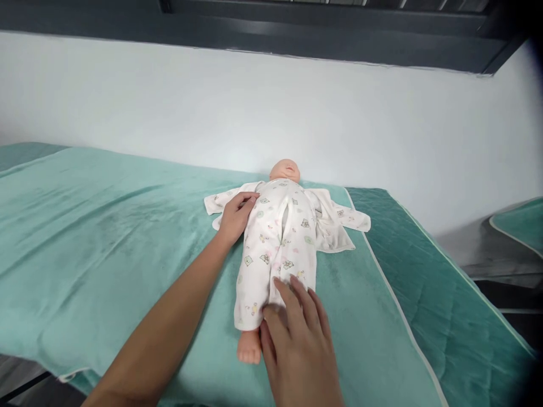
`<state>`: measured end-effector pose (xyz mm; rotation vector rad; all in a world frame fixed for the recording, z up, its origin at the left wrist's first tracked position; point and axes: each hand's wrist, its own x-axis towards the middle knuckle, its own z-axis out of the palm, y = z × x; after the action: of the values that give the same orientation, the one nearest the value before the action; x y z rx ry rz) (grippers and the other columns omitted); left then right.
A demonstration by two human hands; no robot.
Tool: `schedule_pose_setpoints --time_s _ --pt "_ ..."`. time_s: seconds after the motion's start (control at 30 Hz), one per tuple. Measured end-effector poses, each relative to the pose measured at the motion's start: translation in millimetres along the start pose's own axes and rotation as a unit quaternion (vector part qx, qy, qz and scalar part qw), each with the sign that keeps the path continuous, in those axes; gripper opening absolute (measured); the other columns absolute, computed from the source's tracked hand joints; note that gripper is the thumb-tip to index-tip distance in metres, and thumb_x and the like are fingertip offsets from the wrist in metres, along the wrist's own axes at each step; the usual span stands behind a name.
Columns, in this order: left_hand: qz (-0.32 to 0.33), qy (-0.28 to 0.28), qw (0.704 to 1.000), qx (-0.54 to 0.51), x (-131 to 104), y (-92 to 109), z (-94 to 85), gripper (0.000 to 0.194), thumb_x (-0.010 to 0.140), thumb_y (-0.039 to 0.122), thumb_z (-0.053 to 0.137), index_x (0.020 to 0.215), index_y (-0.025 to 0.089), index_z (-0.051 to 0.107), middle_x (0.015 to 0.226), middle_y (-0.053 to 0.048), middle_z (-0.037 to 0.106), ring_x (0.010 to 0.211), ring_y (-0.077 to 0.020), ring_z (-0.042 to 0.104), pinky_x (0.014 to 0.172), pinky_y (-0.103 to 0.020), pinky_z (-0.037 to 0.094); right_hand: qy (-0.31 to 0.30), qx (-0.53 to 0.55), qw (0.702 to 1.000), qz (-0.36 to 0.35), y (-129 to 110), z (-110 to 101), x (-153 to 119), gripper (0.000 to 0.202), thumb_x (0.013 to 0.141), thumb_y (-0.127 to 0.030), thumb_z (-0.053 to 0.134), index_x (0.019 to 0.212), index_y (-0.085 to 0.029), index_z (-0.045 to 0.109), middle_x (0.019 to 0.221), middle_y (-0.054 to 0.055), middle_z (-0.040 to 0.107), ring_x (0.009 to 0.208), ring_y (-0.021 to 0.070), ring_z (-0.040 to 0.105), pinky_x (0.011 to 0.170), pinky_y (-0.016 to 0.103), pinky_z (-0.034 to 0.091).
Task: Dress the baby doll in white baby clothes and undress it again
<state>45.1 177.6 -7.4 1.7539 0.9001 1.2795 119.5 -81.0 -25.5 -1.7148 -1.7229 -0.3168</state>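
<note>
A baby doll (285,169) lies on its back on a light green blanket, head toward the wall. It wears white trousers (258,243) with small printed animals, pulled high on its torso. A white printed jacket (333,229) is spread out under its upper body, sleeves out to both sides. My left hand (238,217) rests at the left side of the doll's waist, fingers stretched out against the trousers. Over the lower leg on the right, my right hand (299,339) has its fingers apart, touching the trouser leg and hiding that foot. The other bare foot (249,346) shows below its cuff.
The light green blanket (106,226) covers most of the bed. A darker green quilted cover (424,271) shows along the right. Behind stands a white wall (212,107) under a dark frame (271,28). Another green cloth edge (521,223) is at far right.
</note>
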Motion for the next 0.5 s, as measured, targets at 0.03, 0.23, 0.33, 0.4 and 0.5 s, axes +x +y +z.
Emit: schedule_pose_setpoints --time_s 0.03,0.23,0.33,0.4,0.5 --pt "-0.002 0.001 1.000 0.000 0 0 -0.1 0.025 0.090 0.036 0.054 0.102 0.023 0.072 0.110 -0.003 0.071 0.104 -0.0198 0.063 0.095 -0.032 0.046 0.002 0.005 1.000 0.002 0 0 0 0.017 0.093 -0.020 0.050 0.090 -0.023 0.066 0.135 0.005 0.061 0.135 0.0328 0.045 0.108 0.054 0.035" --pt "-0.002 -0.002 1.000 0.012 -1 2 0.6 0.025 0.090 0.036 0.054 0.103 0.022 0.071 0.110 -0.003 0.071 0.103 -0.0194 0.062 0.095 -0.031 0.047 -0.032 0.065 0.996 -0.057 1 -9 -2 0.021 0.079 -0.015 0.056 0.096 -0.024 0.065 0.135 0.007 0.059 0.135 0.0341 0.045 0.110 0.058 0.035" --pt "0.013 -0.001 0.999 0.029 0 0 0.8 0.027 0.092 0.038 0.051 0.104 0.022 0.070 0.112 -0.004 0.070 0.106 -0.0197 0.061 0.096 -0.032 0.046 -0.020 0.084 0.994 -0.070 -2 -16 -7 0.021 0.074 -0.015 0.057 0.091 -0.024 0.063 0.135 0.007 0.059 0.135 0.0338 0.044 0.113 0.059 0.033" --pt "0.023 0.004 0.999 0.034 0 0 0.7 0.030 0.094 0.039 0.049 0.107 0.022 0.070 0.116 -0.005 0.070 0.112 -0.0201 0.060 0.100 -0.032 0.044 -0.009 0.089 0.993 -0.071 -2 -18 -9 0.019 0.074 -0.013 0.057 0.089 -0.024 0.062 0.133 0.007 0.060 0.135 0.0333 0.045 0.113 0.058 0.034" --pt "0.024 -0.009 0.999 0.020 0 1 0.4 0.037 0.096 0.043 0.046 0.117 0.022 0.068 0.130 -0.006 0.065 0.126 -0.0207 0.054 0.113 -0.036 0.035 0.000 0.118 0.992 -0.048 5 -21 -12 0.020 0.080 -0.011 0.055 0.093 -0.025 0.061 0.130 0.008 0.060 0.132 0.0323 0.048 0.108 0.058 0.041"
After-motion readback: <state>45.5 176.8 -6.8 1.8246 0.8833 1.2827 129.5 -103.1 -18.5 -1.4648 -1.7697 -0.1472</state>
